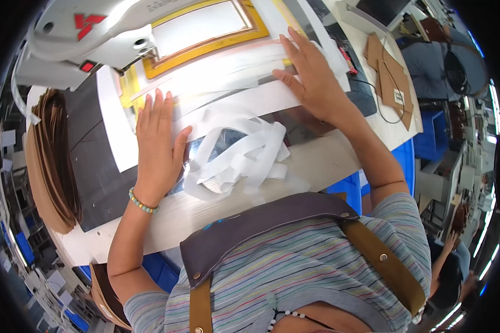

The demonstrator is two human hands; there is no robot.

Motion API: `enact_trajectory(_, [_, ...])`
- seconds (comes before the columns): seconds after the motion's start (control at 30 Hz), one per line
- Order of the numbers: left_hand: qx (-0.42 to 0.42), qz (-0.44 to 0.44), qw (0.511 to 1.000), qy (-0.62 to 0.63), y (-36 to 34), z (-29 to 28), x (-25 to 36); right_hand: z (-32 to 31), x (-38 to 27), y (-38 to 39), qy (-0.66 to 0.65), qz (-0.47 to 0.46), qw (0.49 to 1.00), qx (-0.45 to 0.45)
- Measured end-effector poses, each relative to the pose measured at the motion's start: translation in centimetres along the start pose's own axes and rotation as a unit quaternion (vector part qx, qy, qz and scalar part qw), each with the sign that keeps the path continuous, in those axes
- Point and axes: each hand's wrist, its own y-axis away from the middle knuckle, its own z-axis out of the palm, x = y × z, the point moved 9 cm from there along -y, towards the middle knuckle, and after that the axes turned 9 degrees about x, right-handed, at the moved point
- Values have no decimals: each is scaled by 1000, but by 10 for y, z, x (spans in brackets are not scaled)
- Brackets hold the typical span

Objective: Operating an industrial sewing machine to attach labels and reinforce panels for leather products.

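Observation:
A white template sheet [289, 100] lies under the sewing machine, with a yellow-edged frame [205, 51] at its far side. My left hand [158, 141] rests flat on the sheet's near left part, its fingers stretched and thumb apart, holding nothing. Farther off to the right, my right hand [316, 80] lies on the sheet with fingers spread, also holding nothing. Pale strips [228, 77] lie across the sheet between my hands; glare blurs their edges. Nearer to me, a loose tangle of white tape [239, 158] sits on the table between my forearms.
The white sewing machine head [94, 50] overhangs the far left. A stack of brown pieces [53, 161] stands along the table's left edge. More flat brown pieces [391, 83] and a thin cable lie at the right. Blue bins [430, 136] and other people are beyond.

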Motion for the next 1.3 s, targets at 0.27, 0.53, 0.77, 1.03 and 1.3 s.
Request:
enact_trajectory(0.27, [82,-72,994,17,-11,-11,-11,20,-7,23,-40,63,997,-2])
enact_trajectory(0.53, [67,-36,994,84,-12,-6,2,9,-21,10,-86,41,995,-14])
enact_trajectory(0.77, [63,-55,986,141,-20,-5,-13,22,-21,4,-56,26,998,5])
enact_trajectory(1.03, [95,-1,995,-1,-26,-18,-14,0,-21,-7,-2,-40,999,30])
enact_trajectory(1.3, [56,73,994,-52,-17,-17,5,16,-54,4,-9,-125,992,-32])
